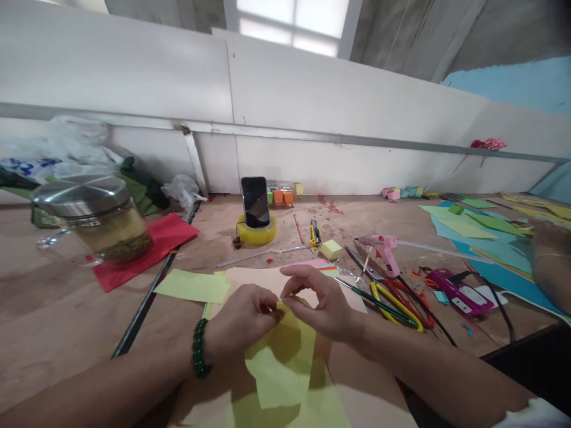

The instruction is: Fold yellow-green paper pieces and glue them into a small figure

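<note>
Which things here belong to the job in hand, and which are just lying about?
Likely in the job:
- yellow paper, in the left hand, with the right hand at its top edge
- larger yellow sheet beneath
- perhaps the pink glue gun, not held

Likely just lying about:
- lidded glass mug
- phone
- red paper

One phone [256,201], one lidded mug [115,230], two orange blocks [278,197]

Left fingers [267,302] on yellow paper [285,375]
</note>
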A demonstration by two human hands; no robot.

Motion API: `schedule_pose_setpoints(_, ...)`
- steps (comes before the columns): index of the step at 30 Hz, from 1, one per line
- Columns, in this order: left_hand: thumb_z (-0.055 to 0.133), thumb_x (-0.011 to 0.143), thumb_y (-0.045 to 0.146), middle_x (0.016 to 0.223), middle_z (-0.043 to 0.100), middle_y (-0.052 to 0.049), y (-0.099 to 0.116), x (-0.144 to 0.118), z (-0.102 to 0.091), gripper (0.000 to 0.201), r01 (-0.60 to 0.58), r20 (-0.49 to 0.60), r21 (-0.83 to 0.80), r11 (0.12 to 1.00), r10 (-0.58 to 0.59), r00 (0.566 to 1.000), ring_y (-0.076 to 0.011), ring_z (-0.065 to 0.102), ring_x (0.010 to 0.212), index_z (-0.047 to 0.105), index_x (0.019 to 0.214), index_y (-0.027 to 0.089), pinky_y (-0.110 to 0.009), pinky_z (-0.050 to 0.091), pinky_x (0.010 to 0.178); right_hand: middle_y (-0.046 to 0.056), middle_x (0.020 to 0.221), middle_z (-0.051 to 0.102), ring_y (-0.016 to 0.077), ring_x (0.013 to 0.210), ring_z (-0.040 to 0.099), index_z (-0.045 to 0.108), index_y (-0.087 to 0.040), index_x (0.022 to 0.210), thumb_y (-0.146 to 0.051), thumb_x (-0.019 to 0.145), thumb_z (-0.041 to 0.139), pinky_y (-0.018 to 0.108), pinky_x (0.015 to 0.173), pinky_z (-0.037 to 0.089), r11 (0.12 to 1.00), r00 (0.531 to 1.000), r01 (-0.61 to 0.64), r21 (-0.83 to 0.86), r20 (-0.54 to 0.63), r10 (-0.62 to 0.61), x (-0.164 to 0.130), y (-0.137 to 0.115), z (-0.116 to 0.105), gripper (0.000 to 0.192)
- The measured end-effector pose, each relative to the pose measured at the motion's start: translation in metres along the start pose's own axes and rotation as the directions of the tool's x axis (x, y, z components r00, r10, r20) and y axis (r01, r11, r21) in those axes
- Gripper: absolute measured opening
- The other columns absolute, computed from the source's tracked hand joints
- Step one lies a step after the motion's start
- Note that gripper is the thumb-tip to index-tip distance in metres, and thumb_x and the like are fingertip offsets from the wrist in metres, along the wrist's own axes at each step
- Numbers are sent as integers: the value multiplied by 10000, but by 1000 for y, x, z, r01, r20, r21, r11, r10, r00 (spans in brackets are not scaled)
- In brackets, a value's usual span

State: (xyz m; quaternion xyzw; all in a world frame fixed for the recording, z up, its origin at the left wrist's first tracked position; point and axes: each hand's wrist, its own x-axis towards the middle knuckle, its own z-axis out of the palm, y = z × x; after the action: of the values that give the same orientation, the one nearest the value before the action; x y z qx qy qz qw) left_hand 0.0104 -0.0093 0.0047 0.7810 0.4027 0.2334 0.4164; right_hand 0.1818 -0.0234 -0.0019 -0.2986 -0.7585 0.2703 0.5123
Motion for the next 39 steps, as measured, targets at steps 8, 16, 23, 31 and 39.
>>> schedule_pose_setpoints(8, 693, 575, 329, 585, 677, -18, -1, 18, -32, 198, 61, -252, -519, 852, -221, 942, -143, 562, 487, 704, 661, 151, -231, 440, 463, -28, 615, 544, 87, 555, 503, 597, -188, 739, -305, 818, 664, 197, 530, 393, 998, 898, 59, 10, 437, -57, 3, -28, -27, 157)
schedule_pose_setpoints(16, 766, 509, 316, 654, 729, -33, -4, 19, -34, 258, 51, -314, -632, 773, -316, 895, -158, 620, 546, 742, 703, 147, -246, 482, 511, 18, 778, 592, 158, 702, 514, 597, -179, 763, -534, 565, 806, 237, 586, 361, 854, 665, 36, -519, 650, 367, -3, -14, -13, 458)
schedule_pose_setpoints(23, 727, 546, 311, 597, 695, -20, 1, 13, -27, 189, 35, -286, -580, 814, -244, 927, -136, 576, 492, 729, 638, 145, -224, 454, 458, 11, 698, 625, 129, 623, 541, 588, -162, 734, -218, 720, 642, 219, 552, 378, 794, 679, -381, -473, 439, 588, 23, -1, -46, 79)
schedule_pose_setpoints(31, 681, 598, 311, 599, 674, -12, -6, 14, -10, 188, 57, -209, -460, 886, -171, 963, -140, 564, 518, 725, 672, 144, -219, 442, 465, -18, 682, 621, 124, 585, 577, 543, -192, 921, -283, 739, 642, 199, 494, 423, 811, 793, -585, -7, 202, 574, 17, 4, -20, 226)
schedule_pose_setpoints(39, 649, 608, 330, 590, 661, -25, -15, 17, -8, 203, 121, -116, -440, 890, -190, 975, -146, 569, 519, 669, 636, 129, -229, 441, 465, 4, 797, 656, 151, 690, 611, 598, -188, 877, -133, 703, 565, 212, 541, 461, 882, 872, -467, -61, 136, 470, 11, 14, -7, 186)
